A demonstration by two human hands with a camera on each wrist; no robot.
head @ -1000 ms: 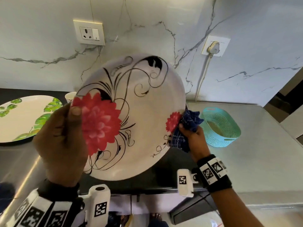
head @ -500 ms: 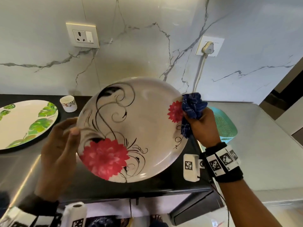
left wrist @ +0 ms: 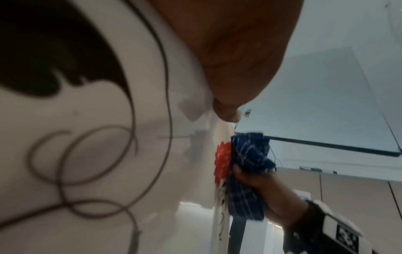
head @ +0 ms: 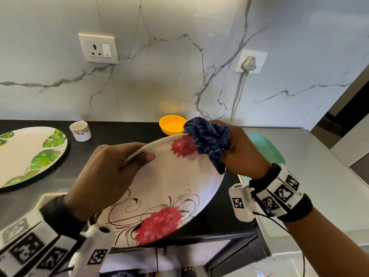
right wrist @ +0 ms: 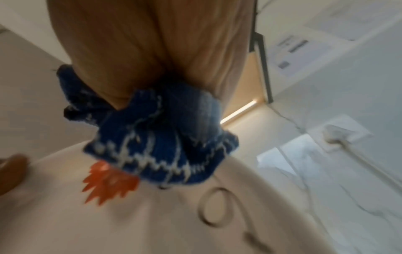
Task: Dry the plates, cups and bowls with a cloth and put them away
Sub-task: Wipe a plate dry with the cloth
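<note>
A large white plate with red flowers and black swirls is held tilted above the counter's front edge. My left hand grips its left rim, thumb on the face. My right hand holds a bunched blue cloth against the plate's upper right rim, beside the small red flower. In the left wrist view the plate fills the frame with the cloth at its far edge. In the right wrist view the cloth sits on the plate.
On the black counter lie a leaf-patterned plate at the left, a small white cup and a yellow bowl by the marble wall. A teal basket sits on the grey surface behind my right hand.
The plate has turned, bringing the big red flower from the left to the bottom, and tipped flatter. My right hand with the cloth has slid up along the rim, uncovering the yellow bowl.
</note>
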